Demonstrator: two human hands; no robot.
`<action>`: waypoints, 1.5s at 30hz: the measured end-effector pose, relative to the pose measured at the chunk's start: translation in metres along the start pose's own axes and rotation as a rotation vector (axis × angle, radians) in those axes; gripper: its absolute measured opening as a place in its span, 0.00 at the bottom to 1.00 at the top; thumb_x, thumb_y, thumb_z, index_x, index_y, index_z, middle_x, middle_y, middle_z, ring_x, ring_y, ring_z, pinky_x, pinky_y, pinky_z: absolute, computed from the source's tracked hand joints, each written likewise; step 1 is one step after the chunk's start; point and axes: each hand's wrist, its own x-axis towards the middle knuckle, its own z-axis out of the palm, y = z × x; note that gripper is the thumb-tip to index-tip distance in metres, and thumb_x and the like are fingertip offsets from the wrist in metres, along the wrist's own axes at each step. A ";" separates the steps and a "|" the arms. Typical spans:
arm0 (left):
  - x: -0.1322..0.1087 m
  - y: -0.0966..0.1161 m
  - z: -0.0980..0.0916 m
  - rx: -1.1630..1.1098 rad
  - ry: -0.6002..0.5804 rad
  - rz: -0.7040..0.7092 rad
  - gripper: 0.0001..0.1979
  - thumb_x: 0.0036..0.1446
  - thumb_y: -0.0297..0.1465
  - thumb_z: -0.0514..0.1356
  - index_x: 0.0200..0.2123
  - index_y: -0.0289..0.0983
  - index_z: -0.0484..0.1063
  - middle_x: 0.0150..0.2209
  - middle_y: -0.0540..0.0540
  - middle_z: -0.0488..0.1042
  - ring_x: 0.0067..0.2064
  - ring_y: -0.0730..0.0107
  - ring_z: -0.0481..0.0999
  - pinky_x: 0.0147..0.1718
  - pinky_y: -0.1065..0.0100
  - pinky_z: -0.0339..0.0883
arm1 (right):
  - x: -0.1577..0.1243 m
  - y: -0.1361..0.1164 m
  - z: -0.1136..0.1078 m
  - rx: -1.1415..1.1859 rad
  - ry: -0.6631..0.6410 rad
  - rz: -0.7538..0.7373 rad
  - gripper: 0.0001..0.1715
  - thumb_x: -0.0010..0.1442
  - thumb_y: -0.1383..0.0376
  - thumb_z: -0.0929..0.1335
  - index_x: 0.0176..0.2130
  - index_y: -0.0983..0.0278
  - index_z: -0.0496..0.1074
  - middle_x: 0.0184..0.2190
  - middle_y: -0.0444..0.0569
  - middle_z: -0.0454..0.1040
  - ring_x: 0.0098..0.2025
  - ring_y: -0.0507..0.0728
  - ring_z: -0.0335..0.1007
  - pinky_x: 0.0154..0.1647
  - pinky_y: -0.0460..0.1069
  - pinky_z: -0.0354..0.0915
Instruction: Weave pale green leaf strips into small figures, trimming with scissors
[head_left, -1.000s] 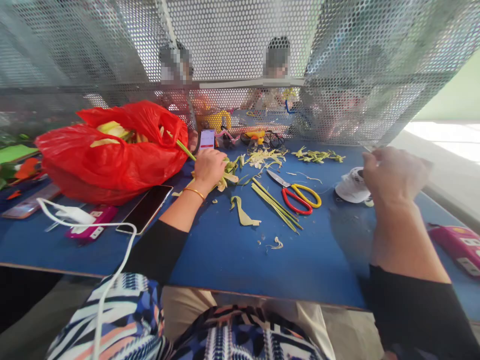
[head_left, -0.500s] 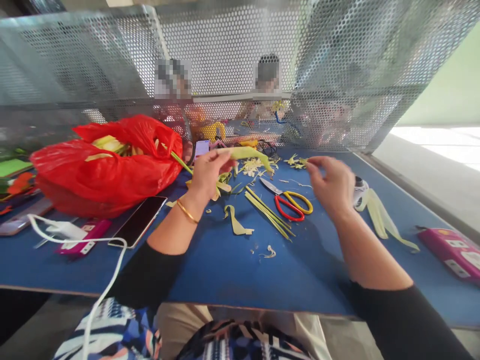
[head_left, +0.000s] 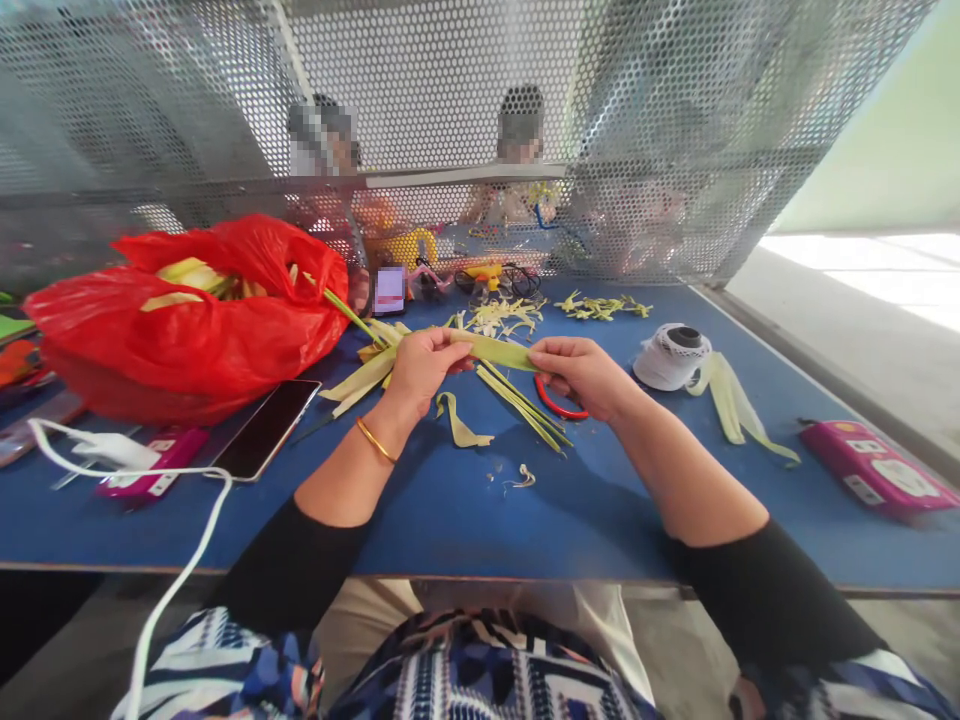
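Observation:
A flat pale-green strip of husk (head_left: pixel 501 351) is stretched between my two hands above the blue table (head_left: pixel 450 530). My left hand (head_left: pixel 429 368) pinches its left end, and my right hand (head_left: pixel 574 372) pinches the right end. Beneath the strip lie several thin green stems (head_left: pixel 525 405), side by side. The red handle (head_left: pixel 559 400) of a pair of scissors shows under my right hand; the rest is hidden. A curled husk piece (head_left: pixel 459 422) rests nearer to me. Left of my left hand lie more husk strips (head_left: pixel 360 380).
A red plastic bag (head_left: pixel 187 350) of husks stands at the left, with a dark phone (head_left: pixel 268 430) before it. A white thread spool (head_left: pixel 670 357) and a magenta power strip (head_left: pixel 874 465) are at right. A perforated metal screen (head_left: pixel 450 90) rises behind, with people beyond it.
My right hand has moved left and taken hold of the strip's free end. The strip, which drooped from my left hand, is now straight. My right hand now covers most of the scissors.

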 end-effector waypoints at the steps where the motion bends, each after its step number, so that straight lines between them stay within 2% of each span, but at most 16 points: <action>1: 0.002 0.000 -0.001 0.010 0.027 0.009 0.05 0.43 0.27 0.69 0.25 0.34 0.77 0.24 0.49 0.78 0.23 0.75 0.74 0.29 0.71 0.68 | 0.001 0.000 -0.004 -0.052 0.021 -0.007 0.16 0.46 0.55 0.75 0.24 0.63 0.71 0.14 0.38 0.64 0.15 0.45 0.49 0.15 0.44 0.46; 5: 0.006 -0.002 -0.005 0.054 0.120 0.051 0.01 0.46 0.24 0.64 0.25 0.34 0.76 0.22 0.50 0.77 0.22 0.76 0.73 0.26 0.73 0.66 | 0.002 -0.001 -0.016 -0.212 0.106 -0.033 0.14 0.48 0.57 0.75 0.21 0.62 0.71 0.14 0.40 0.66 0.16 0.47 0.55 0.17 0.44 0.52; 8: 0.010 -0.002 -0.009 0.050 0.167 0.037 0.02 0.47 0.23 0.63 0.25 0.34 0.75 0.21 0.51 0.76 0.21 0.77 0.72 0.25 0.74 0.66 | 0.001 -0.002 -0.018 -0.268 0.172 -0.040 0.14 0.49 0.58 0.74 0.21 0.62 0.71 0.16 0.43 0.71 0.18 0.48 0.60 0.18 0.45 0.55; 14: 0.012 -0.004 -0.011 0.021 0.214 0.010 0.03 0.46 0.24 0.63 0.22 0.35 0.73 0.19 0.52 0.73 0.21 0.77 0.71 0.24 0.74 0.64 | 0.002 0.001 -0.015 -0.286 0.269 -0.106 0.15 0.50 0.57 0.73 0.21 0.63 0.69 0.17 0.43 0.71 0.18 0.48 0.61 0.20 0.46 0.57; 19: 0.009 -0.004 -0.008 0.022 0.165 -0.023 0.03 0.45 0.25 0.63 0.22 0.35 0.72 0.22 0.49 0.77 0.22 0.77 0.72 0.24 0.74 0.62 | 0.008 0.004 -0.021 -0.251 0.482 -0.255 0.11 0.49 0.59 0.72 0.24 0.62 0.70 0.18 0.42 0.70 0.20 0.50 0.65 0.24 0.47 0.62; 22: 0.009 -0.003 -0.011 0.036 0.103 -0.070 0.04 0.44 0.27 0.65 0.23 0.36 0.72 0.22 0.48 0.77 0.24 0.74 0.74 0.24 0.74 0.62 | 0.009 0.001 -0.026 -0.245 0.549 -0.319 0.09 0.50 0.60 0.71 0.26 0.62 0.70 0.20 0.43 0.70 0.23 0.51 0.68 0.26 0.48 0.65; 24: 0.010 -0.002 -0.015 0.074 0.007 -0.114 0.05 0.45 0.30 0.66 0.25 0.36 0.74 0.25 0.46 0.79 0.28 0.70 0.77 0.27 0.72 0.64 | 0.008 -0.002 -0.028 -0.229 0.529 -0.335 0.09 0.50 0.59 0.72 0.26 0.62 0.70 0.21 0.43 0.70 0.24 0.52 0.69 0.27 0.48 0.66; 26: 0.009 0.000 -0.017 0.098 -0.084 -0.126 0.09 0.48 0.37 0.66 0.30 0.36 0.77 0.33 0.43 0.81 0.35 0.66 0.80 0.34 0.68 0.67 | 0.005 -0.006 -0.028 -0.217 0.445 -0.351 0.10 0.50 0.59 0.72 0.27 0.62 0.71 0.22 0.43 0.70 0.24 0.51 0.68 0.28 0.49 0.66; 28: 0.005 0.003 -0.016 0.101 -0.156 -0.070 0.16 0.52 0.44 0.64 0.33 0.37 0.79 0.38 0.41 0.82 0.41 0.63 0.80 0.41 0.64 0.68 | 0.002 -0.010 -0.024 -0.213 0.331 -0.352 0.11 0.49 0.58 0.73 0.28 0.62 0.72 0.22 0.43 0.70 0.24 0.50 0.67 0.28 0.48 0.66; 31: -0.007 0.004 -0.008 0.140 -0.323 0.023 0.20 0.54 0.48 0.62 0.31 0.37 0.81 0.36 0.42 0.82 0.44 0.60 0.79 0.47 0.62 0.67 | -0.004 -0.012 -0.014 -0.226 0.191 -0.327 0.11 0.49 0.58 0.72 0.29 0.63 0.73 0.22 0.42 0.71 0.23 0.49 0.66 0.27 0.48 0.66; 33: -0.015 0.003 0.001 0.199 -0.408 0.065 0.16 0.52 0.45 0.65 0.30 0.38 0.81 0.35 0.43 0.82 0.43 0.61 0.78 0.46 0.63 0.67 | -0.006 -0.012 -0.008 -0.242 0.144 -0.309 0.11 0.49 0.58 0.72 0.29 0.63 0.73 0.22 0.42 0.71 0.22 0.49 0.66 0.26 0.47 0.65; 36: -0.024 -0.003 0.011 0.262 -0.374 0.136 0.07 0.47 0.37 0.69 0.26 0.39 0.80 0.30 0.47 0.80 0.37 0.65 0.77 0.39 0.67 0.68 | -0.006 -0.010 -0.001 -0.258 0.136 -0.291 0.09 0.49 0.60 0.72 0.29 0.63 0.72 0.21 0.42 0.72 0.22 0.49 0.66 0.26 0.47 0.64; 39: -0.028 -0.007 0.016 0.214 -0.371 -0.023 0.07 0.48 0.32 0.68 0.22 0.38 0.76 0.21 0.49 0.75 0.24 0.72 0.72 0.27 0.69 0.66 | -0.004 -0.007 0.000 -0.266 0.169 -0.302 0.08 0.50 0.61 0.72 0.29 0.63 0.73 0.22 0.42 0.72 0.23 0.49 0.67 0.26 0.47 0.64; 41: -0.028 -0.006 0.017 0.151 -0.380 -0.151 0.08 0.49 0.31 0.67 0.20 0.37 0.74 0.19 0.49 0.73 0.18 0.76 0.67 0.21 0.71 0.62 | -0.001 -0.005 -0.004 -0.253 0.219 -0.331 0.09 0.50 0.60 0.72 0.29 0.63 0.73 0.22 0.42 0.72 0.23 0.50 0.68 0.27 0.48 0.66; 45: -0.026 -0.004 0.017 0.133 -0.326 -0.218 0.10 0.47 0.29 0.69 0.18 0.37 0.73 0.17 0.50 0.72 0.14 0.81 0.60 0.15 0.74 0.54 | 0.008 0.001 -0.020 -0.236 0.388 -0.364 0.09 0.51 0.59 0.72 0.28 0.62 0.71 0.23 0.44 0.72 0.25 0.52 0.70 0.30 0.50 0.68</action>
